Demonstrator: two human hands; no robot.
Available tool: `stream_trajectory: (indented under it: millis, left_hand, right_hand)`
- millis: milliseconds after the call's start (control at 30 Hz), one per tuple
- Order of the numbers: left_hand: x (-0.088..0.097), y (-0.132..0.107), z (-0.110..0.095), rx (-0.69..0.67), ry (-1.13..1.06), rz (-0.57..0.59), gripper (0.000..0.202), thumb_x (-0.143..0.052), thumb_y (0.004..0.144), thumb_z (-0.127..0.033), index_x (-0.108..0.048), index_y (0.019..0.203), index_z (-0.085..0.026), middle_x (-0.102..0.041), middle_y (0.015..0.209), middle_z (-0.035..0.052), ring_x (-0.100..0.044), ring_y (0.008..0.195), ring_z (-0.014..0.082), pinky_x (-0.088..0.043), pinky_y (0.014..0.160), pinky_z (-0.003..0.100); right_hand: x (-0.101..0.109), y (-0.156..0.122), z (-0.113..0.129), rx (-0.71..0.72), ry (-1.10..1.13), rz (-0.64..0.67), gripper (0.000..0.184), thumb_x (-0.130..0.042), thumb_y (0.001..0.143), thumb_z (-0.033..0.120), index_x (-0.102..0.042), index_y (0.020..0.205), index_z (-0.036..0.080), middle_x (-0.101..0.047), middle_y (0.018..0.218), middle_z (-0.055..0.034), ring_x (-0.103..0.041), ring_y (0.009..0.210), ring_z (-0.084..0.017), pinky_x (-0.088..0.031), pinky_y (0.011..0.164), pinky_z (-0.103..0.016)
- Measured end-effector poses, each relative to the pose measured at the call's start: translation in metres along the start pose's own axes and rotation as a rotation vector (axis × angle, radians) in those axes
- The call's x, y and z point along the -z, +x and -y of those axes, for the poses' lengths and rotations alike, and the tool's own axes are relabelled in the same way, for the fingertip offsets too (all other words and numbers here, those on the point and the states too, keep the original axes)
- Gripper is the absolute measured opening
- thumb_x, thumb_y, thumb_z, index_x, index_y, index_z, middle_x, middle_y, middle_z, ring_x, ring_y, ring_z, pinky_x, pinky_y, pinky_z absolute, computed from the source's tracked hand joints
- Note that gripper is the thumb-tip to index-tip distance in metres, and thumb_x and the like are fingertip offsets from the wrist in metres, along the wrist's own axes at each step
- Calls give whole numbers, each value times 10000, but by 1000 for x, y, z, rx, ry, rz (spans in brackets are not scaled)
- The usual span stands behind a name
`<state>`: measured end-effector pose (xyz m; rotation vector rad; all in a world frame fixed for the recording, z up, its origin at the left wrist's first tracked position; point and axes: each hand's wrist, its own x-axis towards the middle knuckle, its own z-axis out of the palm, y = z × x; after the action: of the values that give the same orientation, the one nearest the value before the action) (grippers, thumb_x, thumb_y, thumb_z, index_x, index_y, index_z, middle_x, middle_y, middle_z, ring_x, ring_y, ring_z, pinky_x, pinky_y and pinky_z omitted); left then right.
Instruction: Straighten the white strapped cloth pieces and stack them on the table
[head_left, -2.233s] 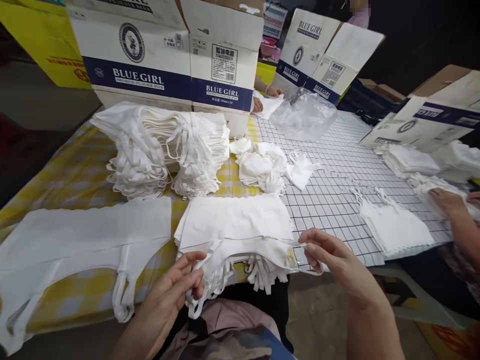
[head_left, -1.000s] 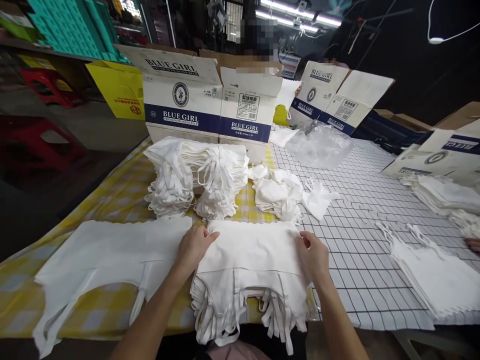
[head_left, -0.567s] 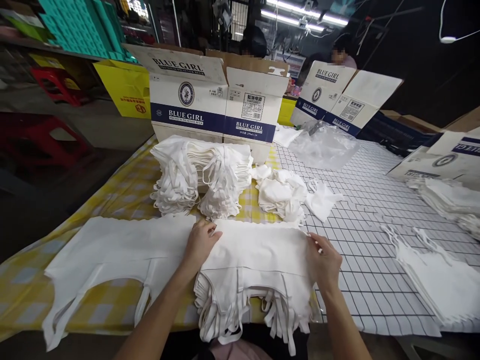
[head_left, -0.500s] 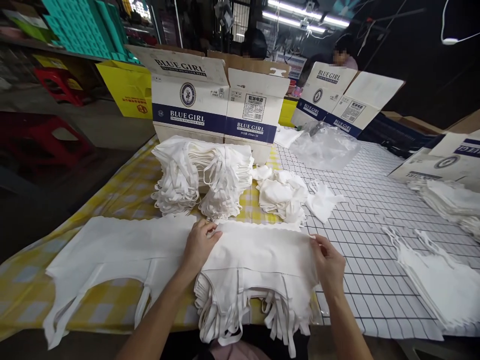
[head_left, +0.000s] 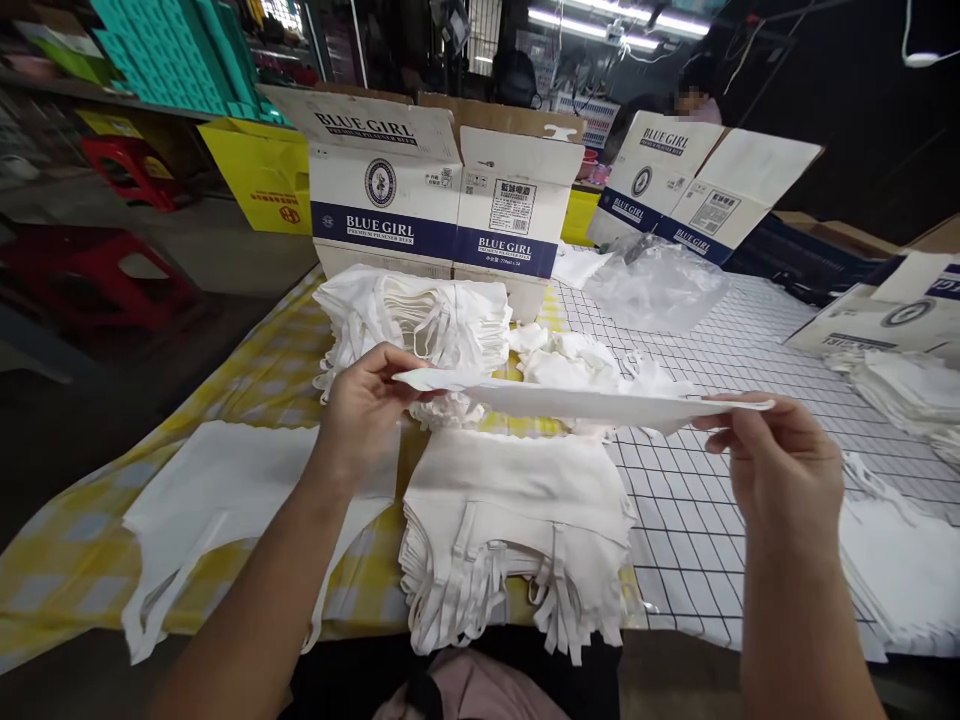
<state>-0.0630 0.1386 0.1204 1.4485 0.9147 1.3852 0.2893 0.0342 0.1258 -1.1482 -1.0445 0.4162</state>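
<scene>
Between both hands a white strappy camisole top (head_left: pixel 555 400) is stretched out in the air, seen nearly edge-on. My left hand (head_left: pixel 367 410) pinches one end of it, and my right hand (head_left: pixel 784 455) pinches the other. Below it lies a neat stack of white camisole tops (head_left: pixel 517 490), their straps hanging toward me over the table's near edge. To the left, a single white top (head_left: pixel 232 465) is spread flat, partly behind my left forearm. Behind the held garment stands a folded pile of white tops (head_left: pixel 420 310), with a crumpled white heap (head_left: pixel 566 355) beside it.
A yellow checked cloth (head_left: pixel 67 570) and a white grid cloth (head_left: pixel 690 560) cover the table. Open cardboard boxes (head_left: pixel 382 230) stand at the back near a clear plastic bag (head_left: pixel 660 285). More white garments (head_left: pixel 900 560) lie at right. Red stools (head_left: pixel 97 270) stand left; a person sits behind.
Both hands have risen from the stack, lifting a white top off it. My right hand has moved outward to the right, and the garment is now stretched in the air.
</scene>
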Motion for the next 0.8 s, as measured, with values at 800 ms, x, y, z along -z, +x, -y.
stream_trajectory:
  millis: [800]
  left_hand:
    - [44, -153, 73, 216, 632, 548, 100, -538, 773, -129, -532, 699, -196, -627, 1090, 70, -614, 922, 151, -457, 780, 206]
  right_hand:
    - [68, -106, -59, -627, -254, 800, 172, -550, 845, 375, -583, 854, 206, -562, 981, -70, -537, 856, -182, -457, 720, -281]
